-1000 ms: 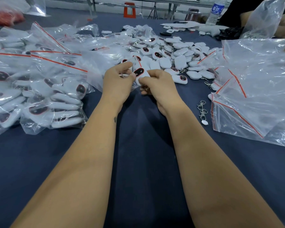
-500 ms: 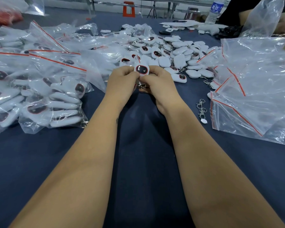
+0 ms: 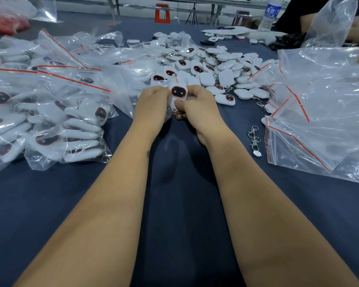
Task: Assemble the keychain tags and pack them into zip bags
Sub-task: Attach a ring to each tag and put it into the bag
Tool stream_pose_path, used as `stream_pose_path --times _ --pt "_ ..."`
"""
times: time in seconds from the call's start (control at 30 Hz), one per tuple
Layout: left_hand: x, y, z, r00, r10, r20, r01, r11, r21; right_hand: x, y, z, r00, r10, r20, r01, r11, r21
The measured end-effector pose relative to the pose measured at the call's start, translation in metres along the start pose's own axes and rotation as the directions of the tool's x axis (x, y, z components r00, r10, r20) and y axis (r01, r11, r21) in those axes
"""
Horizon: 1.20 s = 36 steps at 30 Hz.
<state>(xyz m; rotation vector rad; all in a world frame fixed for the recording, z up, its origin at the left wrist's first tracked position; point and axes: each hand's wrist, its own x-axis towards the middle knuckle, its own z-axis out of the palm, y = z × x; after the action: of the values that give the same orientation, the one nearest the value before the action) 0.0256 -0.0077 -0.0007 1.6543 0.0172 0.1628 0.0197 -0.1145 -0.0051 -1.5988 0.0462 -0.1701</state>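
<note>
Both hands (image 3: 175, 104) around one tag (image 3: 178, 92)

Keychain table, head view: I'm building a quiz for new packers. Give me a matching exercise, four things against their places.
Things:
1. held tag
2. loose metal clips
3. water bottle
4. filled zip bags

Places:
A. far right of the table
B. left of the arms
C. between both hands
D. on the cloth, right of the right arm

Pairs: 1-C, 2-D, 3-A, 4-B

Dark blue table (image 3: 174, 204): filled zip bags (image 3: 50, 121), loose tags (image 3: 216, 69), clips (image 3: 254, 137).
</note>
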Motion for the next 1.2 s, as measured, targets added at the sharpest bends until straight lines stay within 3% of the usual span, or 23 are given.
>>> stream_pose_path --times 0.33,1.2 --pt "-0.0024 0.0014 -0.0007 0.999 -0.009 0.040 0.009 1.000 0.004 -0.0015 0.0001 0.0016 0.999 -0.038 0.017 0.039 0.998 -0.045" --pt "0.0015 -0.0014 -0.0018 0.999 0.021 0.049 -0.024 0.998 0.050 -0.0046 -0.0030 0.0021 0.999 -0.051 0.005 0.051 0.998 0.037"
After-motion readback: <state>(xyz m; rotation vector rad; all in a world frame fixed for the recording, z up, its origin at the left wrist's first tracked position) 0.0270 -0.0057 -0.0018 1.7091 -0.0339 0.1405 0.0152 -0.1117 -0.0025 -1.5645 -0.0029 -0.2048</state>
